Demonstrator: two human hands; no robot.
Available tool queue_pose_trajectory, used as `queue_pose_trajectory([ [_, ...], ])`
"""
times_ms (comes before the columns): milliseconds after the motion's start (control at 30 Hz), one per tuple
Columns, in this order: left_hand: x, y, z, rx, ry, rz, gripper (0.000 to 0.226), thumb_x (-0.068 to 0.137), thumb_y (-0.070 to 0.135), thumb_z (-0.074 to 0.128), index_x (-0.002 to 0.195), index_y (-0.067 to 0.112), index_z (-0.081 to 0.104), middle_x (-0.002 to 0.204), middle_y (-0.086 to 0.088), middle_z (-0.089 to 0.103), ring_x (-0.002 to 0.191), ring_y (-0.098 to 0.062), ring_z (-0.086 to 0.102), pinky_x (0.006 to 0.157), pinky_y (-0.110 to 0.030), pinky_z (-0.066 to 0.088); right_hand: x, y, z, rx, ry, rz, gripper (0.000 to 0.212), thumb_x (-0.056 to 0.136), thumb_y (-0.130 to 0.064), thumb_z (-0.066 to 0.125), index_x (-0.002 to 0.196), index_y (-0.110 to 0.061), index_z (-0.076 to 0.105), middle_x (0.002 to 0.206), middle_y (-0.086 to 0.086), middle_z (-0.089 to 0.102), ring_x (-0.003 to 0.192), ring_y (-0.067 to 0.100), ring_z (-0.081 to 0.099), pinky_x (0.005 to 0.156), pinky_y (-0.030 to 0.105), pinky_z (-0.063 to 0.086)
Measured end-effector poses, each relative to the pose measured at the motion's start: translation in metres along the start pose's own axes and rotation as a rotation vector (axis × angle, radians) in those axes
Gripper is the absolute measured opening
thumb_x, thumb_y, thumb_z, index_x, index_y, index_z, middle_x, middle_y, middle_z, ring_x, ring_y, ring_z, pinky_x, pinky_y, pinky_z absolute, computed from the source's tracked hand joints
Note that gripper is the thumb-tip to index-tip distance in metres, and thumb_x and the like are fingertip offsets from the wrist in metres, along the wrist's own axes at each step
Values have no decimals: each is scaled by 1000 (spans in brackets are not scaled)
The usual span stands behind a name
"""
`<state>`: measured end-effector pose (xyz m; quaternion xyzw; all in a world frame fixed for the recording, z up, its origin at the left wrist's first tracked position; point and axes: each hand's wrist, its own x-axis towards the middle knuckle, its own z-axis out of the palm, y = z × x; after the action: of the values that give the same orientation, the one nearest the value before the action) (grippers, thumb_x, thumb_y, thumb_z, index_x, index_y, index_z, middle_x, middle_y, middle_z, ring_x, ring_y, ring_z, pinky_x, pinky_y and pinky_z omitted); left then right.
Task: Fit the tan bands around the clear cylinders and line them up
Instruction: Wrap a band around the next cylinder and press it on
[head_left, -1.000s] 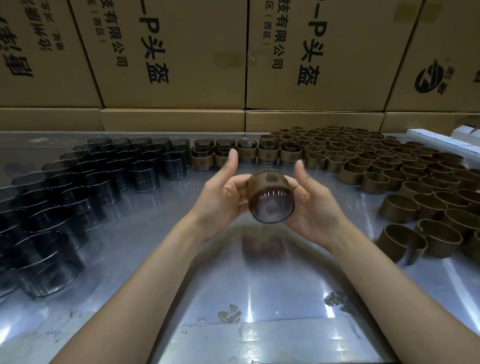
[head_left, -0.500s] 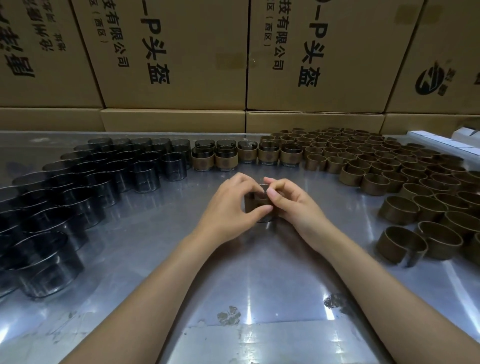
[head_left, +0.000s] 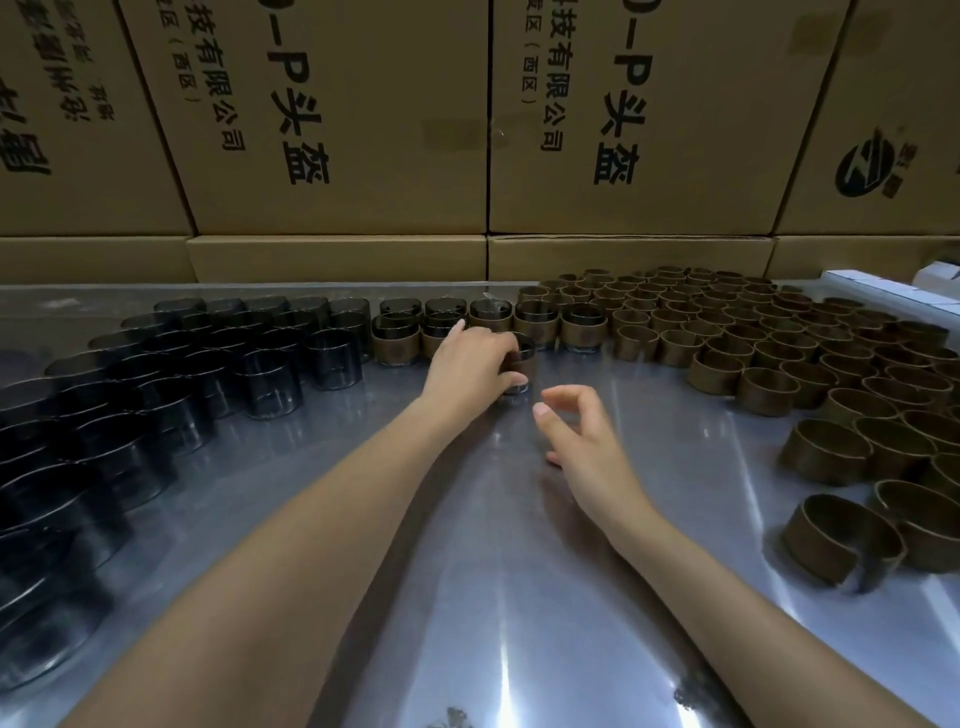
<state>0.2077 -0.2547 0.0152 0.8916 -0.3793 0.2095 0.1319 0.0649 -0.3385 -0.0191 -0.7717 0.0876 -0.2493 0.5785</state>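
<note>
Moved rowward, left hand (head_left: 470, 361) holds upright cylinder (head_left: 521, 364).

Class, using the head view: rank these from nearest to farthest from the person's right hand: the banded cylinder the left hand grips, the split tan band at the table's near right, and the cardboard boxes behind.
From the right hand:
1. Banded cylinder, just ahead-left, gripped by the left hand.
2. Split tan band, near right.
3. Cardboard boxes, behind the table.
</note>
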Motion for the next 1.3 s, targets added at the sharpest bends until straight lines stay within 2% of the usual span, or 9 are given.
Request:
queue_pose_trajectory([
  [267, 44, -7, 17, 179, -61, -49, 28, 91, 33, 62, 111, 13, 58, 104, -7, 68, 106, -28, 59, 117, -44, 14, -2, 0, 0, -37, -17, 7, 12, 96, -31, 51, 108, -31, 49, 116, -11, 52, 99, 0, 52, 90, 29, 48],
  [433, 44, -15, 16, 235, -58, -106, 33, 92, 35, 60, 118, 14, 57, 116, -8, 64, 117, -29, 54, 116, -47, 15, -5, -3, -1, -53, -31, 19, 11, 97, -32, 50, 107, -32, 49, 114, -13, 53, 97, -2, 52, 85, 23, 46],
  [633, 27, -15, 15, 122, -2, -164, 46, 93, 37, 57, 132, 14, 48, 134, -6, 53, 129, -25, 43, 115, -44, 21, -7, -7, -1, -74, -45, 41, 13, 98, -33, 49, 110, -27, 51, 114, -10, 53, 97, -2, 51, 87, 24, 46],
  [767, -12, 4, 16, -55, 138, -77, 43, 92, 29, 56, 132, 14, 49, 132, -2, 52, 130, -18, 40, 114, -40, 23, -8, -8, -2, -83, -57, 31, 12, 98, -32, 48, 108, -28, 52, 113, -10, 54, 99, -2, 51, 86, 25, 47],
  [967, -71, 33, -8, -62, 171, 70, 36, 86, 23, 60, 120, 12, 57, 120, -5, 58, 117, -22, 51, 100, -35, 37, -9, -9, -2, -188, -38, -18, 8, 97, -25, 50, 105, -28, 51, 112, -7, 55, 93, -3, 53, 70, 8, 42],
  [1000, -81, 36, -12, -58, 163, 77, 35, 86, 23, 61, 118, 12, 58, 118, -5, 58, 114, -22, 53, 96, -34, 39, -11, -10, -2, -241, -50, -26, 12, 97, -25, 50, 108, -26, 52, 115, -5, 55, 94, -1, 53, 74, 8, 43],
  [1100, -101, 39, -21, -61, 130, 49, 33, 86, 22, 61, 117, 13, 58, 116, -4, 58, 107, -23, 54, 87, -34, 43, -20, -16, -9, -600, -127, -50, 31, 96, -31, 51, 125, -21, 49, 128, -2, 49, 117, 14, 47, 97, 30, 43],
  [1200, -108, 33, -25, -75, 101, -31, 32, 89, 24, 58, 120, 15, 56, 119, -1, 55, 108, -20, 52, 83, -29, 41, -40, -21, -31, -1030, -141, 59, 51, 95, -47, 45, 136, -18, 42, 144, 4, 38, 136, 24, 26, 113, 46, 22],
  [1300, -108, 27, -24, -116, 93, -105, 30, 92, 24, 56, 121, 18, 54, 123, 3, 53, 112, -18, 50, 82, -27, 39, -64, -24, -69, -1281, 76, 248, 63, 93, -57, 38, 144, -21, 33, 159, 4, 14, 146, 31, 1, 113, 60, -1],
])
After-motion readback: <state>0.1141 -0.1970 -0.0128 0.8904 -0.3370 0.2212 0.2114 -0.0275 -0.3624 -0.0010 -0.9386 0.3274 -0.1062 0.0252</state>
